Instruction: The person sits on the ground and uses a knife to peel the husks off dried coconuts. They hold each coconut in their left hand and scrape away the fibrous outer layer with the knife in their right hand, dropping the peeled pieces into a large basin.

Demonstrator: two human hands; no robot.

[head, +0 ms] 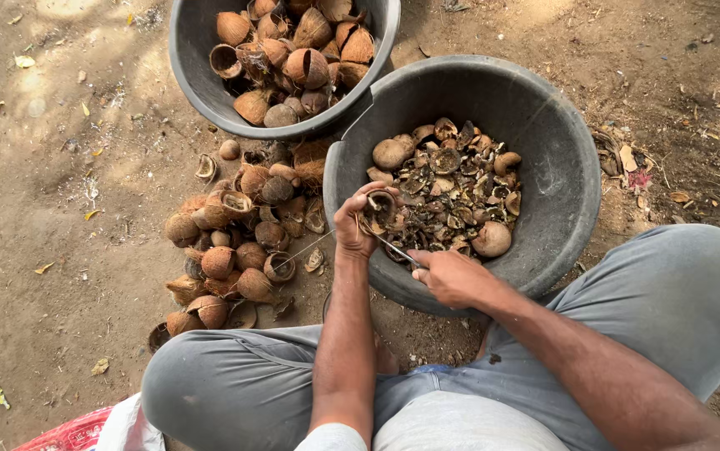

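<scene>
Gripping a coconut shell (378,209) (knife (395,250) inside).

Seated worker, both arms stretched forward between the knees

The left hand (358,224) is raised, fingers curled in a grip, forearm straight. The right hand (452,276), lower, is closed in a fist, wrist angled inward toward the left.

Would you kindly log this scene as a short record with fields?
Left hand: holds a coconut shell half over the near tub
Right hand: grips a knife, tip at the shell
Near tub: holds shell scraps and a few pieces
Far tub: full of shell halves
Ground pile: more shells, left of the near tub
</scene>
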